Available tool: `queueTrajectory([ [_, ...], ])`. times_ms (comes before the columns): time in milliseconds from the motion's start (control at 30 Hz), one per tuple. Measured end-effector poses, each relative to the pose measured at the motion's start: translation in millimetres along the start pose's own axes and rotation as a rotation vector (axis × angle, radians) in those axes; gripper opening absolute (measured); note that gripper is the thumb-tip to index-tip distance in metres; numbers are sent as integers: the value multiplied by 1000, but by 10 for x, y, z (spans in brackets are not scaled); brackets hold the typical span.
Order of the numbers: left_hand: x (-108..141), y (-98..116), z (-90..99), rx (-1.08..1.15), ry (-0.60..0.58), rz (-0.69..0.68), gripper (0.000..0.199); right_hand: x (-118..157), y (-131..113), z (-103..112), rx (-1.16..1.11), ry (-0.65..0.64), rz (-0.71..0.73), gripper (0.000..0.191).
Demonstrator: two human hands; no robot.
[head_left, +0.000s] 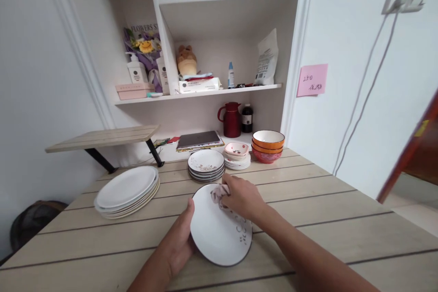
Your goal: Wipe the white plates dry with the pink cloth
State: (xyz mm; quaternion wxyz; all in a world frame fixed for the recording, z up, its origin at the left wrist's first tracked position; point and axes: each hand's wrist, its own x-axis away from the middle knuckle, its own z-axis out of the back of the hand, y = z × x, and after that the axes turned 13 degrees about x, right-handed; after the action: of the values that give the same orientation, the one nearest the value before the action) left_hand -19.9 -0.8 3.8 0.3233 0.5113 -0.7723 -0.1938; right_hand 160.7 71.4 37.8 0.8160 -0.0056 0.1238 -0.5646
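Observation:
A round white plate with a dark rim and a floral pattern on its right side is tilted above the wooden table. My left hand holds its left edge, thumb at the rim and the other fingers hidden beneath. Bunched in the closed fingers of my right hand is a greyish-pink cloth, pressed on the plate's upper part. Just behind the plate stands a stack of similar floral plates.
White oval plates are stacked at the left, near a small raised wooden shelf. Small dishes on white saucers and stacked bowls stand at the back right. Behind them are a laptop and a red jug.

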Motion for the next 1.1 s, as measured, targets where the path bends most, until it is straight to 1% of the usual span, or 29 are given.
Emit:
queueTrajectory([
  [100,0,-1,-17,5,-20,-14,68,-11,-84,-103,-98,111,-5,24],
  [167,6,-7,-25,8,-33,-17,66,-14,-143,-152,-192,165,41,23],
  [233,9,-17,-26,10,-46,-20,66,0,-207,-171,-298,187,139,28],
  [333,-4,-30,-24,23,-53,-26,70,63,-299,-144,-413,166,340,36],
  [400,-15,-34,-27,45,-60,-25,74,119,-336,-99,-444,109,478,33],
  [467,-18,-30,-34,64,-66,-18,77,163,-337,-45,-457,27,603,30],
  [633,4,-10,-55,90,-80,13,82,169,-213,78,-395,-172,814,30],
  [733,15,-3,-51,71,-97,65,83,147,-127,154,-329,-354,949,27],
  [800,22,-3,-42,45,-86,77,80,138,-75,207,-274,-481,1010,25],
  [867,30,-2,-31,9,-65,56,74,127,-9,256,-192,-560,990,23],
  [933,36,-2,-20,-26,-40,12,68,108,89,296,-93,-583,889,22],
  [1000,38,-3,-11,-49,-22,-30,65,82,217,325,-46,-618,735,21],
  [1100,28,-7,0,-52,-24,-59,62,42,384,333,-121,-714,469,20],
])
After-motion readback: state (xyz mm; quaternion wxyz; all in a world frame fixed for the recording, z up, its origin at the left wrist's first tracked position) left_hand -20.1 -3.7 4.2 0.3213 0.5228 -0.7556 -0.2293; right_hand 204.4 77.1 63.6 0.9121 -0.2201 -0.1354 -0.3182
